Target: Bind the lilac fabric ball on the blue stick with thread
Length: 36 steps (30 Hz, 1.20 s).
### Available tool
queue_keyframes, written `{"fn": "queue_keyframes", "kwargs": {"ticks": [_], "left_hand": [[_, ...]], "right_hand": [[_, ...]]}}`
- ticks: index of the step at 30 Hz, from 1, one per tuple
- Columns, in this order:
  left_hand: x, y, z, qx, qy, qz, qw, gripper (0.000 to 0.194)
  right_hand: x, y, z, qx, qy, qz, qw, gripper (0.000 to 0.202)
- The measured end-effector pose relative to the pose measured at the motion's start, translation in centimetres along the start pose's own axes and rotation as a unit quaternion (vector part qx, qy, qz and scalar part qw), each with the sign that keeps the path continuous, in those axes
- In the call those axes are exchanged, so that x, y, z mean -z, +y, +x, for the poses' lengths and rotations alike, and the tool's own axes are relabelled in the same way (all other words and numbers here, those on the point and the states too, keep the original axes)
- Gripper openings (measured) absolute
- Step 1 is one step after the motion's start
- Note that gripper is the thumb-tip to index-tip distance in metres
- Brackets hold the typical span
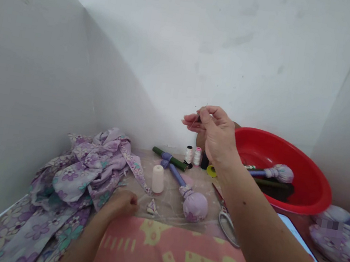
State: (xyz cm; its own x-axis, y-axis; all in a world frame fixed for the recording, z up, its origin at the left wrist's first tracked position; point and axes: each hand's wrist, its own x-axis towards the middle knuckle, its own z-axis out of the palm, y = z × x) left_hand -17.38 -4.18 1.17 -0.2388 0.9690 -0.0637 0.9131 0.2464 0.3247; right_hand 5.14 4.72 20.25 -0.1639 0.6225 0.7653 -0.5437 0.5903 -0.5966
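Here, a small dark object [199,119] between pinching fingers [208,119] of the right hand [222,134], left hand [124,205] loosely curled.

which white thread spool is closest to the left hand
The large white cone, just beyond and to the right of the left hand; the smaller black-topped spool and pink-topped spool stand farther back.
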Motion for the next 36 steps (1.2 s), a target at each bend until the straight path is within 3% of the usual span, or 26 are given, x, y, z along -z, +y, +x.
{"fn": "queue_keyframes", "kwargs": {"ticks": [4,7,10,12,15,18,21,24,27,31,36], "left_hand": [[0.6,0.6,-0.8,-0.027,-0.006,0.074,0.997,0.018],[3.3,0.2,-1.3,-0.041,0.023,0.109,0.993,0.037],[6.6,-0.3,-1.7,-0.023,0.114,0.159,0.980,0.039],[8.2,0.0,-2.0,0.025,0.203,0.116,0.972,0.031],[8.6,2.3,-2.7,0.015,0.257,-0.130,0.958,0.028],[7.1,6.2,-3.4,-0.077,0.186,-0.424,0.883,0.036],[5.0,10.0,-3.8,-0.137,0.033,-0.540,0.830,0.043],[3.4,12.0,-3.5,-0.117,-0.019,-0.591,0.798,0.040],[2.5,11.9,-3.0,-0.108,-0.008,-0.599,0.793,0.029],[2.2,9.4,-2.8,-0.107,0.011,-0.585,0.804,0.030],[1.9,5.0,-2.7,-0.063,-0.013,-0.466,0.882,0.037]], "right_hand": [[-0.3,0.2,-1.0,-0.018,-0.017,0.007,1.000,0.021],[0.1,0.2,-1.6,-0.030,-0.019,0.005,0.999,0.019],[0.4,0.2,-2.2,-0.048,-0.022,-0.005,0.999,0.017],[0.5,0.1,-2.6,-0.058,-0.022,-0.010,0.998,0.017],[0.5,0.2,-3.1,-0.075,-0.024,-0.016,0.997,0.017],[0.4,0.4,-3.6,-0.086,-0.022,-0.011,0.996,0.018],[0.2,0.6,-4.0,-0.094,-0.014,-0.005,0.995,0.018],[0.0,0.7,-4.1,-0.107,-0.006,0.003,0.994,0.016],[0.0,0.6,-4.0,-0.114,0.004,0.005,0.993,0.014],[0.0,1.1,-3.4,-0.116,0.019,0.008,0.993,0.015],[-1.0,3.4,-2.0,-0.122,-0.018,0.021,0.992,0.015]]}}
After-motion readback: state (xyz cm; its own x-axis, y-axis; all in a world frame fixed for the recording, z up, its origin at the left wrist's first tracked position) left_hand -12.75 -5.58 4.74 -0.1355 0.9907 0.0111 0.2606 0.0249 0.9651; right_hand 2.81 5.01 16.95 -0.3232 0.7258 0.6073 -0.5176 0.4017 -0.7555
